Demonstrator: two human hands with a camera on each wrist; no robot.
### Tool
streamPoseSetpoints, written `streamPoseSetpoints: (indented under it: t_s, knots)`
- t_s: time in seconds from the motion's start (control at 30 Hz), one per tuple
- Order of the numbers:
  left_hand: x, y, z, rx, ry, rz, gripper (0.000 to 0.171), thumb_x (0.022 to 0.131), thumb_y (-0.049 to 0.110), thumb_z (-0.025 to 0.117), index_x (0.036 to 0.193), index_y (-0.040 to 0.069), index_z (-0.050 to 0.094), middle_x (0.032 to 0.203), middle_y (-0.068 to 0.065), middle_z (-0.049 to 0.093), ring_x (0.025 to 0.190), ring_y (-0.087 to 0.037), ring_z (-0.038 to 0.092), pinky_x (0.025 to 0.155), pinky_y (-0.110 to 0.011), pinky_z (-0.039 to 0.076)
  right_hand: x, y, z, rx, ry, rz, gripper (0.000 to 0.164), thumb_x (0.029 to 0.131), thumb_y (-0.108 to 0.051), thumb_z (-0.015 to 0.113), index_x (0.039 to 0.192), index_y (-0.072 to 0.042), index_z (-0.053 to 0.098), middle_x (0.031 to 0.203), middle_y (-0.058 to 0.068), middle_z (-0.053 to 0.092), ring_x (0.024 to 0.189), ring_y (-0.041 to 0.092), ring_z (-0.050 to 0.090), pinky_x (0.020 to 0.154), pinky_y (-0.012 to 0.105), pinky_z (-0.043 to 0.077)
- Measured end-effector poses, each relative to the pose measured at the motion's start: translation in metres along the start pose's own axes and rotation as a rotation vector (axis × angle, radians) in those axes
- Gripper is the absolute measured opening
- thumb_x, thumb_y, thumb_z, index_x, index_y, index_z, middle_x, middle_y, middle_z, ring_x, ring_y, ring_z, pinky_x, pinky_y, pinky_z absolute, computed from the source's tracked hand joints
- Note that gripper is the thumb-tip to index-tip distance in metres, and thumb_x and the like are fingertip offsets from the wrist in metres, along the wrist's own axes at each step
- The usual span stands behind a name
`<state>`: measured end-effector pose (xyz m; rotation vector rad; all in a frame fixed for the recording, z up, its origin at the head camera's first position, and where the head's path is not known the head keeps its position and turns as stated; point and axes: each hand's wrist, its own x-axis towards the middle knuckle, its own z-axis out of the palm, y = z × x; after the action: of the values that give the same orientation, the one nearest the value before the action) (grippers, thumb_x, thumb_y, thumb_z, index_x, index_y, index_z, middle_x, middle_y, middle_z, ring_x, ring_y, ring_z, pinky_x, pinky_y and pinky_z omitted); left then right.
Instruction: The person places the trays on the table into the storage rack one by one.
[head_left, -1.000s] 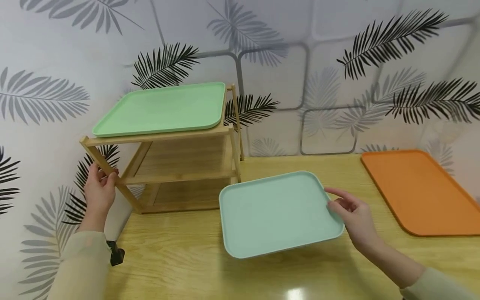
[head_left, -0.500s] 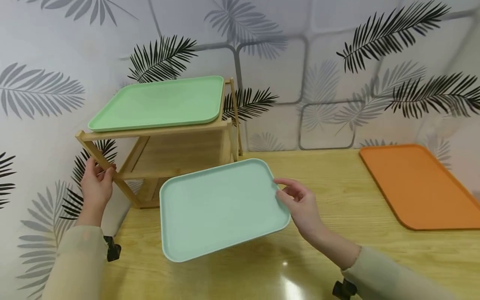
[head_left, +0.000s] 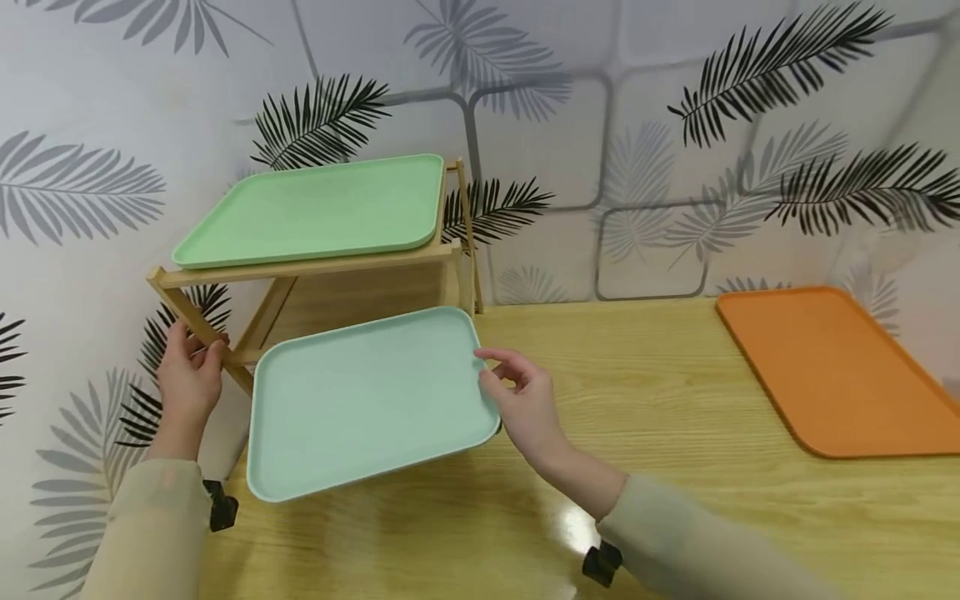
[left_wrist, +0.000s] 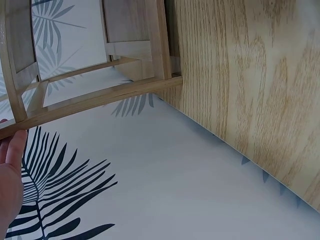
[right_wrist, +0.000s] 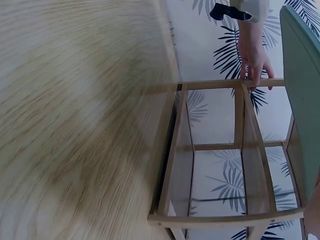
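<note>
My right hand (head_left: 528, 408) pinches the right short edge of a pale blue-green tray (head_left: 367, 400), which is held tilted above the table in front of a wooden shelf rack (head_left: 307, 267). The tray covers much of the rack's lower levels in the head view. At the rack's left side, my left hand (head_left: 187, 375) grips the slanted post with thumb and fingers; the left wrist view shows its fingers at the wooden post (left_wrist: 90, 97). A light green tray (head_left: 315, 208) lies on the rack's top level. The right wrist view shows the held tray's underside (right_wrist: 302, 95) beside the rack.
An orange tray (head_left: 840, 367) lies at the right of the wood-grain table (head_left: 630, 375), near the wall. The leaf-patterned wall (head_left: 540, 150) runs behind and to the left of the rack. Black wrist cameras (head_left: 602, 564) hang under both sleeves.
My right hand has carried the blue-green tray leftward, from beside the rack to in front of it. My left hand has stayed on the post.
</note>
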<state>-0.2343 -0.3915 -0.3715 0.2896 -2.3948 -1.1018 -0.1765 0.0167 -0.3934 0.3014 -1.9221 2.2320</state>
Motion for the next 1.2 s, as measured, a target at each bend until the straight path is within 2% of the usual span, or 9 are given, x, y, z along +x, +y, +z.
streamPoseSetpoints:
  t_s: [0.07, 0.23, 0.4, 0.57, 0.7, 0.83, 1.0, 1.07, 1.2]
  knots:
    - [0.0, -0.001, -0.001, -0.001, 0.001, 0.009, 0.051, 0.1, 0.007, 0.049, 0.148, 0.014, 0.033, 0.125, -0.023, 0.059, 0.099, -0.011, 0.062, 0.079, -0.013, 0.049, 0.003, 0.002, 0.009, 0.014, 0.015, 0.0, 0.025, 0.089, 0.002, 0.057, 0.11, -0.002, 0.07, 0.074, 0.008, 0.056, 0.04, 0.009, 0.043, 0.037, 0.022, 0.042]
    - [0.002, -0.003, -0.004, -0.024, 0.013, 0.045, 0.051, 0.099, 0.005, 0.05, 0.147, 0.012, 0.035, 0.121, -0.025, 0.06, 0.083, 0.011, 0.052, 0.071, -0.005, 0.045, 0.013, 0.008, 0.031, 0.028, 0.041, 0.012, 0.026, 0.091, -0.001, 0.056, 0.114, -0.004, 0.068, 0.074, 0.006, 0.053, 0.036, 0.01, 0.04, 0.035, 0.023, 0.041]
    - [0.0, -0.004, -0.004, -0.044, 0.007, 0.024, 0.05, 0.099, 0.004, 0.05, 0.146, 0.011, 0.036, 0.121, -0.025, 0.059, 0.082, 0.012, 0.052, 0.071, -0.005, 0.045, 0.022, 0.01, 0.048, 0.011, 0.072, 0.014, 0.025, 0.093, 0.001, 0.057, 0.116, 0.001, 0.066, 0.074, 0.005, 0.053, 0.035, 0.004, 0.037, 0.033, 0.019, 0.038]
    - [-0.001, -0.004, -0.002, -0.051, 0.012, 0.03, 0.049, 0.099, 0.004, 0.051, 0.145, 0.011, 0.036, 0.122, -0.025, 0.059, 0.084, 0.012, 0.053, 0.07, -0.004, 0.045, 0.021, -0.007, 0.062, 0.006, 0.099, 0.025, 0.026, 0.093, 0.004, 0.055, 0.118, 0.009, 0.061, 0.074, 0.008, 0.054, 0.034, 0.003, 0.04, 0.034, 0.017, 0.037]
    - [-0.003, -0.006, -0.001, -0.054, 0.012, 0.016, 0.05, 0.099, 0.005, 0.051, 0.146, 0.013, 0.036, 0.123, -0.025, 0.058, 0.084, 0.012, 0.052, 0.069, -0.004, 0.044, 0.019, -0.016, 0.068, -0.011, 0.104, 0.06, 0.027, 0.095, 0.002, 0.055, 0.12, 0.009, 0.06, 0.077, 0.009, 0.053, 0.035, 0.001, 0.041, 0.036, 0.015, 0.039]
    - [-0.006, -0.008, 0.0, -0.057, 0.019, 0.016, 0.05, 0.098, 0.003, 0.051, 0.146, 0.011, 0.036, 0.121, -0.027, 0.058, 0.082, 0.014, 0.052, 0.069, -0.004, 0.044, 0.018, -0.013, 0.066, -0.025, 0.061, 0.1, 0.032, 0.098, -0.003, 0.054, 0.128, 0.008, 0.056, 0.086, 0.012, 0.058, 0.039, 0.003, 0.045, 0.039, 0.014, 0.039]
    - [-0.004, -0.007, 0.001, -0.05, 0.032, 0.044, 0.049, 0.097, 0.002, 0.052, 0.144, 0.009, 0.038, 0.118, -0.026, 0.059, 0.081, 0.014, 0.052, 0.069, -0.004, 0.045, 0.022, 0.0, 0.057, -0.032, -0.051, 0.124, 0.041, 0.1, -0.01, 0.054, 0.138, 0.004, 0.047, 0.11, 0.019, 0.062, 0.054, 0.012, 0.061, 0.046, 0.018, 0.045]
    - [-0.002, -0.006, 0.002, -0.049, 0.032, 0.047, 0.049, 0.097, 0.003, 0.052, 0.144, 0.01, 0.038, 0.118, -0.025, 0.059, 0.081, 0.013, 0.053, 0.069, -0.005, 0.045, 0.024, 0.01, 0.053, -0.036, -0.089, 0.112, 0.043, 0.099, -0.012, 0.057, 0.139, 0.002, 0.048, 0.111, 0.019, 0.062, 0.059, 0.016, 0.066, 0.051, 0.022, 0.052]
    - [-0.001, -0.003, 0.001, -0.051, 0.023, 0.032, 0.049, 0.098, 0.003, 0.051, 0.145, 0.01, 0.037, 0.12, -0.027, 0.059, 0.082, 0.012, 0.053, 0.07, -0.005, 0.045, 0.024, 0.028, 0.05, -0.084, -0.163, 0.075, 0.044, 0.095, -0.013, 0.065, 0.137, -0.004, 0.053, 0.098, 0.014, 0.065, 0.055, 0.021, 0.063, 0.054, 0.032, 0.056]
